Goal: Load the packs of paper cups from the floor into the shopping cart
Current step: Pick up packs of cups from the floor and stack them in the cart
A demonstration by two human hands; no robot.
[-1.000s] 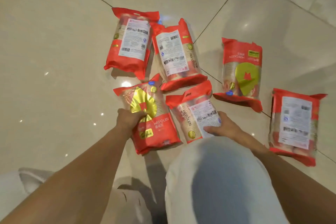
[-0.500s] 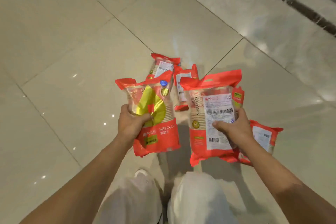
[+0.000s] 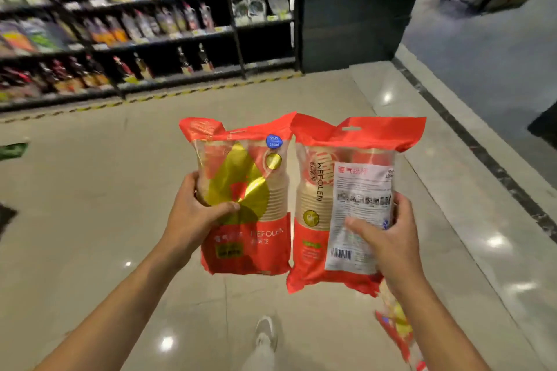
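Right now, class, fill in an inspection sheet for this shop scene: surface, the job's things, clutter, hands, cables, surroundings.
Surface: glossy beige tiled floor with light glare.
Job's things: front-facing cup pack and label-side cup pack held upright side by side; another red pack low behind the right forearm, blurred; no shopping cart in view.
Clutter: nothing seen.
Hands: left hand grips the front-facing pack; right hand grips the label-side pack, fingers across its white label.
Cables: nothing seen.
Surroundings: stocked dark shelves, yellow-black floor strip, the person's shoe.
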